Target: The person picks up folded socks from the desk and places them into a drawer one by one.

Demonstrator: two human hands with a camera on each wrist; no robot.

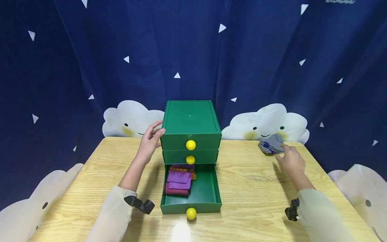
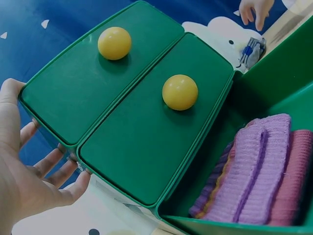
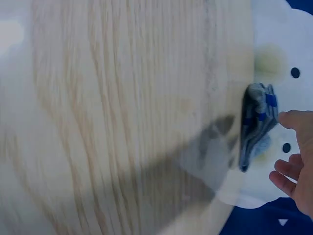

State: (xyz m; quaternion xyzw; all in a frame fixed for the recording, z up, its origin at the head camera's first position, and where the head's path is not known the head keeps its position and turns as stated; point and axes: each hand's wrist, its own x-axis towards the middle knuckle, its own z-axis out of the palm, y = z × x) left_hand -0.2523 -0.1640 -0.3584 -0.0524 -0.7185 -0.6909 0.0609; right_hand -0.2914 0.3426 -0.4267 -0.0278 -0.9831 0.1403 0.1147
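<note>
On the grained wooden table (image 1: pixel 248 188), hands flank a boxy green drawer chest (image 1: pixel 189 134).

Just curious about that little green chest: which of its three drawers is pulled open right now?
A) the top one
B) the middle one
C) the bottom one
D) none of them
C: the bottom drawer juts out toward the person with folded purple socks lying in it, while the two drawers above sit flush with the chest.
</note>
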